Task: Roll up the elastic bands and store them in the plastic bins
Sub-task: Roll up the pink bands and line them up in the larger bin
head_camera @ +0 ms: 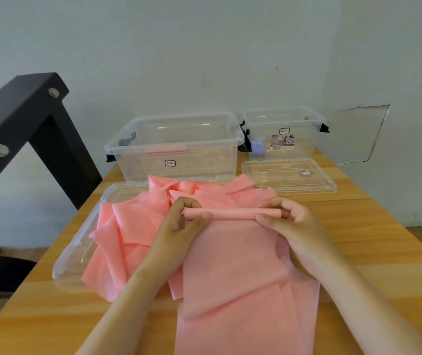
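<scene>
Wooden table (373,226); left hand (179,226) and right hand (291,221), fingers curled around the pink band roll (230,213)

A plain indoor room: wooden table (384,252), bare painted wall (204,47).

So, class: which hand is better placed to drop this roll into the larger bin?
Probably left: the left hand sits directly before the larger bin; the right hand lies beyond its right edge.

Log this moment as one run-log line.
step: rolling | pink band: far end rolled, rest flat | left hand: grips roll | right hand: grips roll | large bin: open
</scene>
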`<state>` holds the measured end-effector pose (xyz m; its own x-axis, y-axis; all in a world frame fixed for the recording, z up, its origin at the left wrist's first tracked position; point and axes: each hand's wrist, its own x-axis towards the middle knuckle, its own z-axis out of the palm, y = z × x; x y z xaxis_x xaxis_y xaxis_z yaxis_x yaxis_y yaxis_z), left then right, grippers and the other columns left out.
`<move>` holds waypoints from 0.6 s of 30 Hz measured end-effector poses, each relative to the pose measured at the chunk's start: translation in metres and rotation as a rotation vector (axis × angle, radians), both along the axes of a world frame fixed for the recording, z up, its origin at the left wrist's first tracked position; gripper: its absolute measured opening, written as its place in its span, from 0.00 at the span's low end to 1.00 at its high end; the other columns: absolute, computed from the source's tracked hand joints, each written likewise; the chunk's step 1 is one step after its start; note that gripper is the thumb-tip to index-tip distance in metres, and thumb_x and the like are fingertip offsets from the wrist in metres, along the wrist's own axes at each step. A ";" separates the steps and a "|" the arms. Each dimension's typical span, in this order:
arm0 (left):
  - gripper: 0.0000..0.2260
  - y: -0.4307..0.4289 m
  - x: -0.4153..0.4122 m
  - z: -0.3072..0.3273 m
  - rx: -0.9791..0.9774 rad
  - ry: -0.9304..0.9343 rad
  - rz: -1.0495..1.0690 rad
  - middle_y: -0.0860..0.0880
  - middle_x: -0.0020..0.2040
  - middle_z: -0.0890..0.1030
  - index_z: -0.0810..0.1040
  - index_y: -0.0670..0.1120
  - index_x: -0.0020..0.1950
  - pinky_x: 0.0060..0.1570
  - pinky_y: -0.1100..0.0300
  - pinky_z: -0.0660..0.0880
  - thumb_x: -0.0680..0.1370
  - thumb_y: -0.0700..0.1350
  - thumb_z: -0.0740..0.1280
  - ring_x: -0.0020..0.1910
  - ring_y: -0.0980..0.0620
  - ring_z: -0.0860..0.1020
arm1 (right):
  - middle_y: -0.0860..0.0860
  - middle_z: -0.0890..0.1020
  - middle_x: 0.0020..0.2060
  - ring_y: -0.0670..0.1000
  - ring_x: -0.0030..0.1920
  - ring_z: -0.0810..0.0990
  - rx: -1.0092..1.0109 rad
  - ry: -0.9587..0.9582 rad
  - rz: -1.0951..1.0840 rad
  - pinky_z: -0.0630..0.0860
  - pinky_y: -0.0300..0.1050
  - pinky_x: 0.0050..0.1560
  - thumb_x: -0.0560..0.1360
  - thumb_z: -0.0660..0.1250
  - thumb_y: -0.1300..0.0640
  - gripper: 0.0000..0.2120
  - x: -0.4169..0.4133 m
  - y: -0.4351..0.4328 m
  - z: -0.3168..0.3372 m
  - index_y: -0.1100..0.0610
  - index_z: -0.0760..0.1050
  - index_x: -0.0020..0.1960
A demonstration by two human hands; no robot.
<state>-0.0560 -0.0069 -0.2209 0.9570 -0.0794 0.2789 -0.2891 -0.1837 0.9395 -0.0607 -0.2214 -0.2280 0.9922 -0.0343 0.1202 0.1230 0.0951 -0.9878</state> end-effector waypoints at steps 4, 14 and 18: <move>0.03 0.000 -0.002 0.002 -0.040 -0.006 -0.016 0.56 0.29 0.69 0.73 0.44 0.46 0.26 0.71 0.62 0.79 0.38 0.65 0.27 0.61 0.65 | 0.45 0.82 0.37 0.43 0.40 0.79 0.007 -0.027 -0.041 0.74 0.36 0.43 0.69 0.72 0.72 0.12 0.000 0.001 0.001 0.56 0.78 0.41; 0.04 0.003 0.003 -0.001 -0.081 0.045 -0.039 0.55 0.35 0.79 0.77 0.43 0.50 0.33 0.72 0.70 0.77 0.36 0.68 0.33 0.62 0.74 | 0.47 0.83 0.37 0.46 0.41 0.80 -0.006 0.014 -0.018 0.73 0.39 0.44 0.69 0.74 0.65 0.07 0.001 -0.001 -0.001 0.54 0.81 0.41; 0.02 0.002 0.003 -0.003 -0.054 0.048 -0.035 0.57 0.29 0.74 0.78 0.43 0.50 0.29 0.71 0.68 0.78 0.39 0.66 0.28 0.62 0.71 | 0.47 0.84 0.41 0.45 0.45 0.81 0.020 -0.041 -0.024 0.76 0.36 0.48 0.68 0.72 0.72 0.12 0.001 -0.001 0.000 0.56 0.79 0.40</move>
<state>-0.0533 -0.0047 -0.2237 0.9664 -0.0991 0.2372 -0.2484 -0.1227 0.9609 -0.0598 -0.2228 -0.2281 0.9854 -0.0606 0.1594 0.1654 0.1117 -0.9799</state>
